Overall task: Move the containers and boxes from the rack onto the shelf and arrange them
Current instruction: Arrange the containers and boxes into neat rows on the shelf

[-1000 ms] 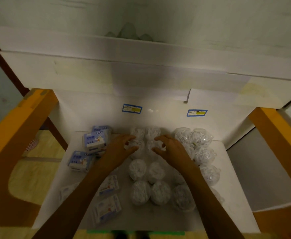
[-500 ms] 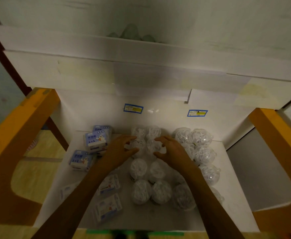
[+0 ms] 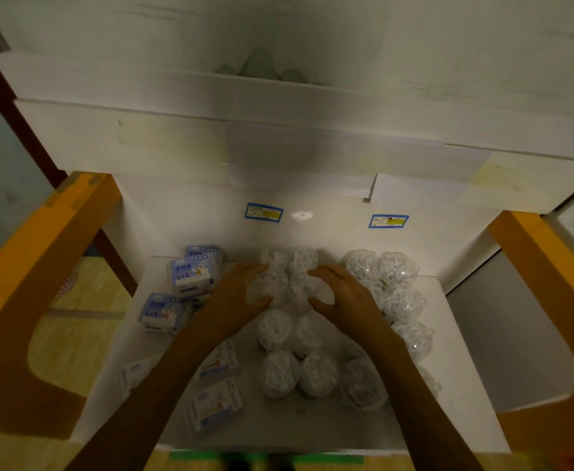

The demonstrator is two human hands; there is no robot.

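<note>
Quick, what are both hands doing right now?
Left hand: fingers curled round a round container.
Right hand: fingers curled round the next container.

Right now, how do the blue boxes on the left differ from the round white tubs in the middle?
The blue boxes are flat-sided and printed in blue with a cartoon figure; the tubs are round and plain white. The boxes lie scattered and tilted, while the tubs stand in neat paired rows. The left hand and right hand cup two tubs; neither grips a box. Both kinds sit on the white shelf.
</note>
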